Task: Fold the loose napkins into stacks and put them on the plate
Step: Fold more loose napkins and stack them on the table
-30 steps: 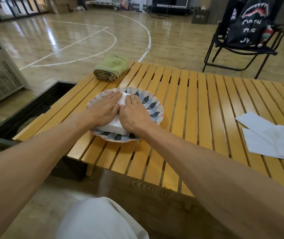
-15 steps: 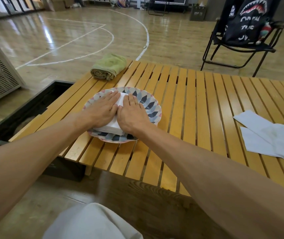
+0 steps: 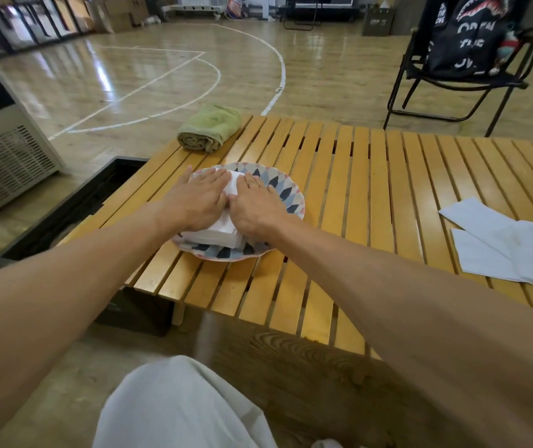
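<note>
Little had moved since the earlier frames: both hands stayed flat on the stack of folded napkins [image 3: 223, 233] and only the view had drifted slightly; the left hand [image 3: 195, 202] lay palm down on the stack's left half, fingers straight and pointing toward 12 o'clock, its grip wide and holding nothing, merely pressing; the right hand [image 3: 255, 206] lay just beside it on the right half, fingers likewise straight and spread, grip wide, pressing down; a narrow strip of white showed between the two hands, whose thumbs were near each other; the stack sat on the plate [image 3: 286, 197], a shallow dish with a blue, grey and pink pattern and a scalloped rim, resting on the slatted wooden tabletop [image 3: 365, 195] toward its 9 o'clock side; the loose napkins [image 3: 511, 244] lay flat and overlapping at 3 o'clock on the tabletop, well apart from the plate, running off the frame edge; a rolled green towel [image 3: 210, 127] sat at the plate's 11 o'clock, near the tabletop's far corner; a black crate [image 3: 74, 205] stood on the floor at 9 o'clock beside the tabletop; a folding chair [image 3: 452, 88] carrying a dark printed bag [image 3: 472, 30] stood at 1 o'clock on the court floor.
</note>
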